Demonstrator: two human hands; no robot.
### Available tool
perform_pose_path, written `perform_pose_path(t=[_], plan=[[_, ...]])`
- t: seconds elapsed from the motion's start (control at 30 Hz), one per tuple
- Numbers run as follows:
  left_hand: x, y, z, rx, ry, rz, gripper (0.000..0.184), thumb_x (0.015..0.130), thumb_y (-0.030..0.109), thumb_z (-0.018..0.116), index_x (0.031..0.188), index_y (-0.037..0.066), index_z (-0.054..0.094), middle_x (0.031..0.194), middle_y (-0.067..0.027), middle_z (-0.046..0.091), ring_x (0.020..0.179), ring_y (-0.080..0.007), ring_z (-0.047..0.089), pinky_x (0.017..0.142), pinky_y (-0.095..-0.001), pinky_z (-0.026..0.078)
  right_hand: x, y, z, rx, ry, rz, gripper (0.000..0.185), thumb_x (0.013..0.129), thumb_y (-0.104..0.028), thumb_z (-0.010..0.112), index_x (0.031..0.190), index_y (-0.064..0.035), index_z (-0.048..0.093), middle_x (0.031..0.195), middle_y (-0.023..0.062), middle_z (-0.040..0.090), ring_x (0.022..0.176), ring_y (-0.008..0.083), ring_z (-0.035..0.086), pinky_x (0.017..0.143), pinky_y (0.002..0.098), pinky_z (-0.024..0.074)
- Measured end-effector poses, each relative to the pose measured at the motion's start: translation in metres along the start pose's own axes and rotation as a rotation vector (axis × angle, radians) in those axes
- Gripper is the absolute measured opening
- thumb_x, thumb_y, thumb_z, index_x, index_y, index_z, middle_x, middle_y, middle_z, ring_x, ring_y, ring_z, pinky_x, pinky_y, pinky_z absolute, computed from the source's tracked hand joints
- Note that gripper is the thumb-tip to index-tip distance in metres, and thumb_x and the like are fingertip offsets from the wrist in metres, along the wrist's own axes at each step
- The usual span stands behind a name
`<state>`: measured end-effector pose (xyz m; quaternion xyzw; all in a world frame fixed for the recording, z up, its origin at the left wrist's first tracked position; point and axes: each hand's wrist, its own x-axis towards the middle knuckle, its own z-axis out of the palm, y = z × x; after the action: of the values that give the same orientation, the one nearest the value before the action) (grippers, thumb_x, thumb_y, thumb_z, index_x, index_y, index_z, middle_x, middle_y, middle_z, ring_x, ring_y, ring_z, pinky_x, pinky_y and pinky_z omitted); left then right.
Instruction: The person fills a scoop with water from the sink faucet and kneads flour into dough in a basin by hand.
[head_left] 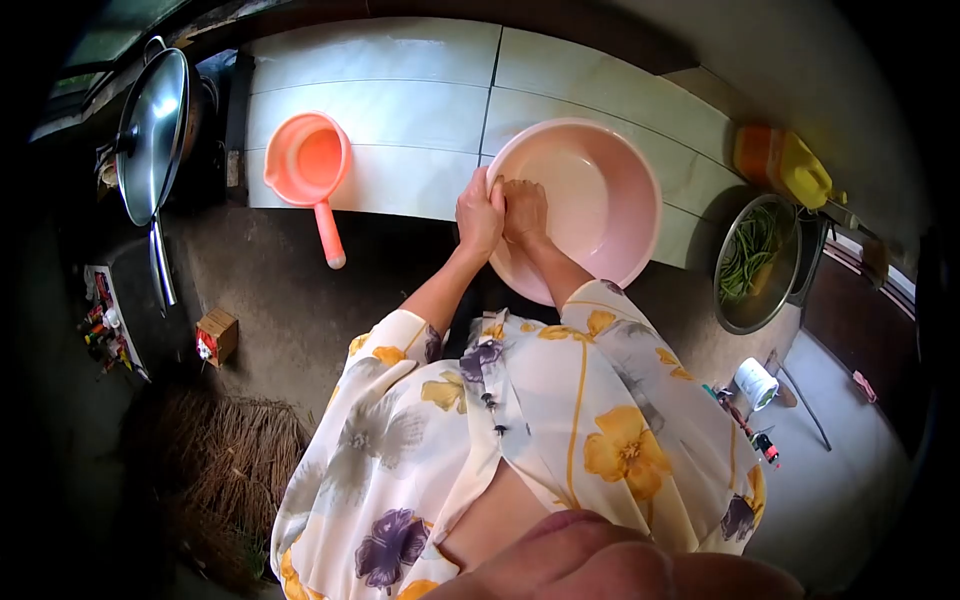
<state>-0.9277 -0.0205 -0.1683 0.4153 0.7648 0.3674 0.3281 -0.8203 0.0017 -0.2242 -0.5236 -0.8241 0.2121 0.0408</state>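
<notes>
A large pink basin [635, 215] sits on the tiled counter [400, 110], its near side reaching past the counter's front edge. My left hand [480, 213] is closed at the basin's left rim, with the thumb side toward the inside. Right beside it, my right hand [525, 211] is inside the basin near the left wall, its fingers bent and pressed together. Whether anything is between its fingers cannot be seen. To the left stands an orange-pink dipper [310, 160], its handle pointing toward me over the counter's edge.
A metal bowl of green beans [750, 260] is at the right, below an orange and yellow container [785, 165]. A wok with a glass lid [155, 135] stands far left. On the floor are a small cardboard box [217, 336] and dry brushwood [235, 445].
</notes>
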Motion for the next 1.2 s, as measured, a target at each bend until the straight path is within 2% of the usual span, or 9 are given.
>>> perform_pose_path(t=[0.23, 0.33, 0.4, 0.47, 0.57, 0.63, 0.77, 0.97, 1.2], plan=[[-0.005, 0.002, -0.001, -0.034, 0.061, 0.064, 0.018, 0.096, 0.015, 0.061, 0.109, 0.002, 0.062, 0.086, -0.0250, 0.068, 0.079, -0.0450, 0.067, 0.070, -0.0480, 0.052, 0.005, 0.007, 0.006, 0.037, 0.098, -0.006, 0.025, 0.091, -0.030, 0.055, 0.081, -0.0120, 0.070, 0.080, 0.0138, 0.070, 0.080, 0.0320, 0.066, 0.078, 0.0451, 0.0485], [0.001, 0.006, -0.003, -0.064, 0.059, -0.018, 0.018, 0.096, 0.018, 0.061, 0.109, 0.007, 0.060, 0.089, -0.0237, 0.068, 0.085, -0.0467, 0.066, 0.073, -0.0529, 0.051, 0.012, 0.005, -0.010, 0.170, 0.087, 0.043, 0.023, 0.092, -0.027, 0.056, 0.090, -0.0106, 0.072, 0.082, 0.0164, 0.071, 0.083, 0.0350, 0.067, 0.078, 0.0481, 0.0506], [-0.003, 0.006, -0.002, -0.047, 0.076, -0.024, 0.019, 0.096, 0.021, 0.062, 0.110, 0.007, 0.061, 0.089, -0.0239, 0.069, 0.085, -0.0471, 0.066, 0.073, -0.0534, 0.051, 0.006, 0.008, -0.022, 0.518, 0.159, 0.109, 0.022, 0.092, -0.026, 0.058, 0.099, -0.0106, 0.072, 0.083, 0.0175, 0.071, 0.085, 0.0387, 0.067, 0.076, 0.0512, 0.0515], [-0.001, 0.007, -0.002, -0.068, 0.066, -0.042, 0.020, 0.096, 0.022, 0.061, 0.110, 0.007, 0.062, 0.090, -0.0239, 0.070, 0.086, -0.0473, 0.066, 0.074, -0.0539, 0.051, -0.013, 0.008, -0.042, 0.547, 0.057, 0.153, 0.024, 0.092, -0.026, 0.060, 0.104, -0.0079, 0.071, 0.084, 0.0181, 0.070, 0.083, 0.0435, 0.066, 0.073, 0.0540, 0.0513], [-0.001, 0.005, 0.001, -0.015, 0.088, -0.059, 0.020, 0.097, 0.023, 0.061, 0.109, 0.008, 0.063, 0.090, -0.0239, 0.070, 0.087, -0.0473, 0.066, 0.074, -0.0536, 0.051, -0.046, 0.004, -0.048, 0.340, -0.018, 0.069, 0.025, 0.092, -0.027, 0.062, 0.106, -0.0078, 0.071, 0.094, 0.0142, 0.071, 0.092, 0.0378, 0.067, 0.079, 0.0505, 0.0506], [0.000, 0.008, -0.001, -0.010, 0.080, -0.059, 0.020, 0.097, 0.023, 0.061, 0.109, 0.007, 0.063, 0.090, -0.0239, 0.070, 0.086, -0.0472, 0.066, 0.073, -0.0535, 0.051, -0.064, 0.009, -0.037, 0.113, 0.084, -0.301, 0.021, 0.092, -0.025, 0.063, 0.103, -0.0088, 0.071, 0.106, 0.0089, 0.069, 0.104, 0.0312, 0.063, 0.089, 0.0468, 0.0472], [-0.003, 0.001, 0.001, -0.064, 0.119, -0.005, 0.021, 0.096, 0.022, 0.062, 0.109, 0.006, 0.064, 0.088, -0.0249, 0.069, 0.083, -0.0476, 0.066, 0.071, -0.0517, 0.051, -0.072, 0.031, -0.025, 0.131, 0.039, -0.387, 0.018, 0.091, -0.024, 0.064, 0.101, -0.0111, 0.071, 0.110, 0.0049, 0.066, 0.110, 0.0270, 0.058, 0.094, 0.0447, 0.0429], [0.000, 0.006, 0.002, -0.030, 0.078, -0.058, 0.019, 0.097, 0.021, 0.062, 0.108, 0.006, 0.063, 0.086, -0.0243, 0.068, 0.081, -0.0462, 0.066, 0.069, -0.0509, 0.051, -0.046, 0.037, -0.002, 0.062, 0.088, -0.494, 0.018, 0.085, -0.023, 0.068, 0.098, -0.0100, 0.069, 0.103, 0.0077, 0.066, 0.103, 0.0297, 0.059, 0.090, 0.0452, 0.0442], [0.006, 0.010, 0.005, 0.011, 0.057, -0.077, 0.020, 0.097, 0.023, 0.062, 0.105, 0.005, 0.062, 0.082, -0.0231, 0.067, 0.076, -0.0460, 0.066, 0.067, -0.0507, 0.050, -0.017, 0.016, -0.004, 0.002, 0.004, -0.196, 0.016, 0.085, -0.023, 0.063, 0.079, -0.0105, 0.071, 0.078, 0.0091, 0.069, 0.076, 0.0301, 0.064, 0.079, 0.0453, 0.0462]])
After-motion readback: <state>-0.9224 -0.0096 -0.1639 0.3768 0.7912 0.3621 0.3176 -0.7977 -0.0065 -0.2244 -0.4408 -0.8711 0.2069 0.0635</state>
